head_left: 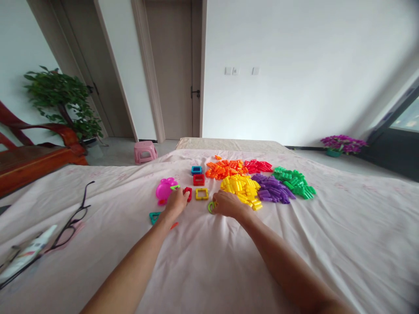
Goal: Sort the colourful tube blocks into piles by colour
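My left hand [176, 202] has its fingers closed on a small red frame piece [187, 194], low over the cloth. Just beyond it lies a pink paw-shaped tray [163, 189], and a light-green piece [175, 187] shows at its edge. My right hand [228, 203] curls, palm down, around a light-green curved piece [211, 207]; its fingertips are partly hidden. Between the hands rests a yellow square frame [202, 194]. Behind it are stacked red frames [198, 180] and blue frames [197, 170]. A teal triangle frame [154, 218] sits near my left wrist.
Right of my hands are heaps of yellow [240, 187], orange [224, 169], red [258, 166], purple [273, 189] and green pieces [294, 182]. Eyeglasses [70, 226] and a white tube [31, 253] lie at left on the pale cloth [203, 270]. A pink stool [145, 152] stands beyond.
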`<state>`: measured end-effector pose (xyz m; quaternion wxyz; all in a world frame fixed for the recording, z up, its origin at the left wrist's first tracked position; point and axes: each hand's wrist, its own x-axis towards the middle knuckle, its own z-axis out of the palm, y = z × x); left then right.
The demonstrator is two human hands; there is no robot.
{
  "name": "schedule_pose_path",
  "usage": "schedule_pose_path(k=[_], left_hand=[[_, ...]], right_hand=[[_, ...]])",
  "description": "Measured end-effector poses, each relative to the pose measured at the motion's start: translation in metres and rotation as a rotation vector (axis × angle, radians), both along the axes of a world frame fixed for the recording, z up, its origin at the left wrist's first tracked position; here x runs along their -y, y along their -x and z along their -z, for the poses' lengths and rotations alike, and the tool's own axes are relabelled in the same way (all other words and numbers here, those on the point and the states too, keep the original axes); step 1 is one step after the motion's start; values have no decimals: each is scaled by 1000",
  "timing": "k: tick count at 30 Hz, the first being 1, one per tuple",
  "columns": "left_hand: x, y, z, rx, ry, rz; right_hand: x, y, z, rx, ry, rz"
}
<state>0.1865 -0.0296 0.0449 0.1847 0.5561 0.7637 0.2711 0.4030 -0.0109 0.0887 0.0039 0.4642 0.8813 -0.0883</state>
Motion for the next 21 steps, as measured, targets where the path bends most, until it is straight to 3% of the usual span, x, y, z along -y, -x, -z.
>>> schedule_pose_path(k=[5,11,14,21], left_hand=[[27,-7,-6,-47,-123,4],[58,-20,0,98,-158,194],[62,-25,5,172,-139,230],[62,-30,8,172,-133,302]], right_hand=[[-8,-2,12,-113,25,3],[-10,4,29,-426,199,-10],[-3,12,31,-543,330,-65],[-1,16,43,-661,412,20]])
